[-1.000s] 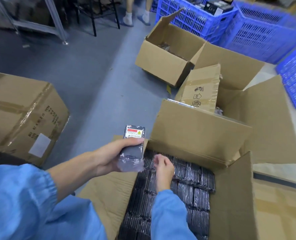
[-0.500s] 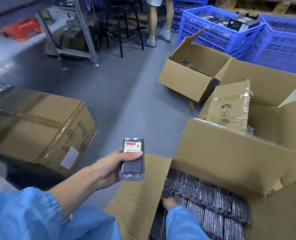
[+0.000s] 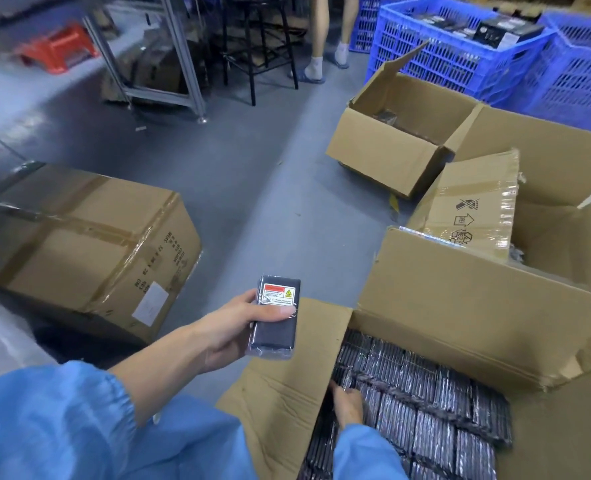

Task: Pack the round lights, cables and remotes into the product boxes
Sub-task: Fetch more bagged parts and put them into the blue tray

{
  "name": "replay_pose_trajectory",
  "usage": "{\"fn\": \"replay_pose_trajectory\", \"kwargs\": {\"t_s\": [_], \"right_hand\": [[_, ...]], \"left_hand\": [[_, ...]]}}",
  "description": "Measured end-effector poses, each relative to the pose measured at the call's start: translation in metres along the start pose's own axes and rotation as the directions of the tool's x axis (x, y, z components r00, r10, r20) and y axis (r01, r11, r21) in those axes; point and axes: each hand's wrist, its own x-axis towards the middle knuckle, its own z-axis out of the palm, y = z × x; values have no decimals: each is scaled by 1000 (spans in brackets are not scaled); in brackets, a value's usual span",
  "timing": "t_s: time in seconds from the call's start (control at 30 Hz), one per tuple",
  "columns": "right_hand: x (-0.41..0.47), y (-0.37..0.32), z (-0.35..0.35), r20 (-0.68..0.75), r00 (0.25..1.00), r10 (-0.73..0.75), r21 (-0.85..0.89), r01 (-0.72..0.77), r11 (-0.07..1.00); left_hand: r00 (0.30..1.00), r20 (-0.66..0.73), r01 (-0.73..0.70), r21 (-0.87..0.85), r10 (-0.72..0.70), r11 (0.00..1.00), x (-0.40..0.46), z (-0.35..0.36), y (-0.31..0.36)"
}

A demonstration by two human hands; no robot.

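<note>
I see the left hand (image 3: pixel 230 332) holding a bagged remote (image 3: pixel 275 317) flat, thumb laid across its upper face and fingers curled beneath. The remote is dark, sealed in clear film, with a red-and-white warning label (image 3: pixel 278 294) at its far end. It sits above the left flap (image 3: pixel 287 386) of the open carton (image 3: pixel 467 306), outside the carton's interior.

The right hand (image 3: pixel 347 403) is down inside that carton, at the near-left corner, fingers reaching among the packed remotes (image 3: pixel 425 403). I cannot tell whether it is gripping one. The packed remotes stand on edge in tight rows, each in shiny film, filling the visible floor of the carton. The held remote is up and to the left of the right hand, well apart from it.

Both forearms emerge from blue sleeves (image 3: pixel 62 427).

To the left, a sealed taped carton (image 3: pixel 90 251) rests on the grey floor (image 3: pixel 252 174). Beyond the open carton lie further open cartons (image 3: pixel 391 147) and blue plastic crates (image 3: pixel 460 46). A second person's legs (image 3: pixel 318 36) stand beside a black stool (image 3: pixel 256 46) near a metal frame (image 3: pixel 183 60).
</note>
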Motion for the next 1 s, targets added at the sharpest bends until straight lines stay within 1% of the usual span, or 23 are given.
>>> {"fn": "replay_pose_trajectory", "kwargs": {"t_s": [0.1,0.23,0.3,0.37,0.4,0.47,0.5,0.53,0.6,0.63,0.67,0.7,0.73,0.77,0.8,0.83,0.87,0.9,0.93,0.97,1.0], "right_hand": [[3,3,3,78,997,-11,167,-2,986],[0,2,0,113,993,-41,277,8,961],[-9,2,-9,149,987,-63,368,4,930],[-20,0,-26,243,966,-84,517,-55,854],[-28,-3,-35,295,951,-92,614,-115,781],[-41,-8,-55,339,937,-88,751,-213,625],[-50,-14,-65,345,935,-83,773,-233,590],[-62,-23,-74,331,941,-75,764,-220,606],[-89,-48,-89,320,939,-124,677,-135,723],[-105,-62,-93,334,923,-190,647,-78,758],[-121,-78,-95,361,886,-291,633,-4,774],[-139,-95,-93,401,822,-404,613,86,785],[-161,-112,-88,450,742,-498,599,162,784],[-183,-128,-80,475,677,-563,595,224,772],[-204,-143,-71,468,640,-609,589,288,755],[-222,-155,-60,407,640,-651,551,396,734],[-236,-165,-48,301,651,-697,474,532,701],[-249,-173,-36,166,642,-748,374,661,650],[-261,-178,-25,51,602,-797,318,746,584],[-269,-181,-18,-7,573,-820,323,777,540],[-277,-183,-13,-16,563,-827,358,775,521]], "left_hand": [[1000,-3,14,33,-14,999,0,-1,-3],[1000,3,13,30,-13,999,2,-2,-4],[999,32,24,19,-25,1000,3,-2,-4],[997,60,41,9,-42,999,5,-5,-2],[996,75,54,6,-54,999,5,-6,-1],[993,84,78,6,-78,997,6,-8,-2],[993,82,89,5,-89,996,5,-8,-2],[992,87,95,1,-95,995,6,-8,-3],[990,94,104,-15,-102,994,6,-7,-2],[989,96,112,-31,-108,993,5,-5,-1],[988,109,116,-57,-109,992,5,-4,1],[985,127,125,-79,-114,989,3,-2,5],[982,150,125,-90,-111,988,3,-1,7],[981,166,120,-93,-104,988,0,2,11],[979,187,100,-109,-79,989,-2,3,15],[978,200,91,-142,-62,986,-5,2,18],[978,204,71,-192,-31,979,-6,-1,19],[979,203,46,-234,3,971,-9,-4,22],[976,213,11,-275,50,961,-12,-8,24],[964,249,-13,-294,89,956,-16,-9,27],[940,319,-18,-313,123,950,-21,-9,29]]}}
